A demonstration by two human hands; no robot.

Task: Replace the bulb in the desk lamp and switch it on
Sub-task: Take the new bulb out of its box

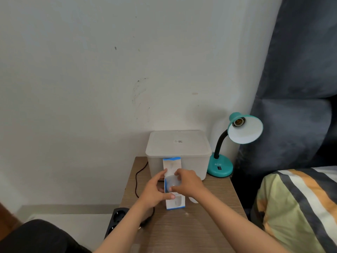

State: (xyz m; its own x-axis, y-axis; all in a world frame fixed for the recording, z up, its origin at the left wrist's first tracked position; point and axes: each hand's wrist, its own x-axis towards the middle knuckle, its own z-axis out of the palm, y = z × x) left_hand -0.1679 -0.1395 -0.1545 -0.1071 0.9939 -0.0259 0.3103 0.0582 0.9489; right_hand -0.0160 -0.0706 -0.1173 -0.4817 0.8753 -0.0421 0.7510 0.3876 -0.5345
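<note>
The bulb (172, 181) sits half inside its carton (174, 187), between both hands. The right hand (187, 182) pinches the bulb, seemingly to draw it out, while the left hand (155, 190) grips the carton's side to steady it. Beyond the right hand, the lamp (237, 139) stands with its socket (239, 122) empty, shade tilted toward them.

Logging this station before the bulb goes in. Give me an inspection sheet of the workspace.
Surface: wooden bedside table, mostly bare at the front.
Job's things: teal desk lamp, socket empty; bulb coming out of its box.
Clutter: lidded white storage box at the back.
Hands: left hand steadies the bulb box; right hand grips the bulb.
Cables: black cord along the left edge; power strip on the floor.
Surroundings: marked white wall, striped bedding on the right.
</note>
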